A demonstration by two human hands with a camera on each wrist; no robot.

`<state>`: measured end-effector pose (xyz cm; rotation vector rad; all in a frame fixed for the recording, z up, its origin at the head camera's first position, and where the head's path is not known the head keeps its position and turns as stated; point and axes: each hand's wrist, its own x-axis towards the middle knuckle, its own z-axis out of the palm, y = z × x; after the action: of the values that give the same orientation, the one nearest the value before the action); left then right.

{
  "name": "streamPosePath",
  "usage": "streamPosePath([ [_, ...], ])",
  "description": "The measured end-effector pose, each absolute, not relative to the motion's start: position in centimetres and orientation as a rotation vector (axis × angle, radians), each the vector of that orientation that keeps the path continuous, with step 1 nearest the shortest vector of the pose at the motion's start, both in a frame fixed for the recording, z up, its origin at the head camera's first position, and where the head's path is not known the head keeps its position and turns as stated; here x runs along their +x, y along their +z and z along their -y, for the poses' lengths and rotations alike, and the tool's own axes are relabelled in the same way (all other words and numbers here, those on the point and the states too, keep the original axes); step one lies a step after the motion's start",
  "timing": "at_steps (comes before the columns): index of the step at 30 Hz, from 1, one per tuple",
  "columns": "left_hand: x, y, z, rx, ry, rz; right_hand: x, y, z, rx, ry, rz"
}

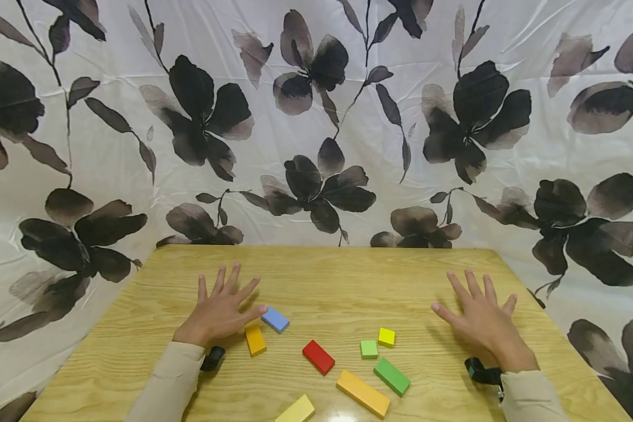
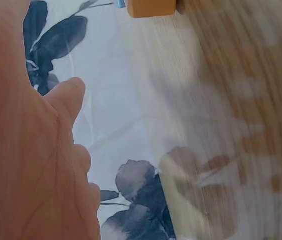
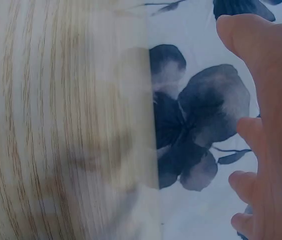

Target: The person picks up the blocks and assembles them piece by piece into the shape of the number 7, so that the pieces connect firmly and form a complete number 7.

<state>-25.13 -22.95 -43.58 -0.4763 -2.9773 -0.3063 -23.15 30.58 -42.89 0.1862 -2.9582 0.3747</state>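
Observation:
Fingers spread, my left hand (image 1: pixel 218 316) hovers over the left of the table, holding nothing. Its thumb overlaps the near end of a blue block (image 1: pixel 276 320) in the head view; contact cannot be told. Just below lies an orange block (image 1: pixel 255 340), whose end also shows in the left wrist view (image 2: pixel 151 7). My right hand (image 1: pixel 482 322), fingers spread too, is over the right side, apart from every block. Between the hands lie a red block (image 1: pixel 319 357), a light green cube (image 1: pixel 368 349), a yellow cube (image 1: pixel 386 337), a green block (image 1: pixel 392 377) and a long orange-yellow block (image 1: pixel 363 393).
A pale yellow block (image 1: pixel 296 409) is cut off by the bottom of the head view. The wooden table (image 1: pixel 337 275) ends at a floral cloth (image 1: pixel 274 135) behind and beside it. Dark wrist devices, one on the left (image 1: pixel 213 358) and one on the right (image 1: pixel 482 373), sit below the wrists.

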Motion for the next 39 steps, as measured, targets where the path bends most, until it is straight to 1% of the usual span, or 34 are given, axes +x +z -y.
streamPosePath([
  [11, -25.2, -44.1, 22.5, -0.514, -0.27, 2.897, -23.3, -43.2, -29.6, 0.246, 0.388, 2.861],
  [20, -25.1, -44.3, 22.1, -0.583, -0.278, 2.866, -23.3, -44.2, -28.5, 0.334, 0.43, 2.853],
  [32, -25.1, -44.3, 20.0, -0.821, -0.335, 2.755, -23.0, -45.6, -26.4, 0.532, 0.603, 2.818],
  [39, -24.9, -44.3, 19.1, -0.957, -0.414, 2.695, -22.8, -45.8, -25.3, 0.564, 0.777, 2.817],
])
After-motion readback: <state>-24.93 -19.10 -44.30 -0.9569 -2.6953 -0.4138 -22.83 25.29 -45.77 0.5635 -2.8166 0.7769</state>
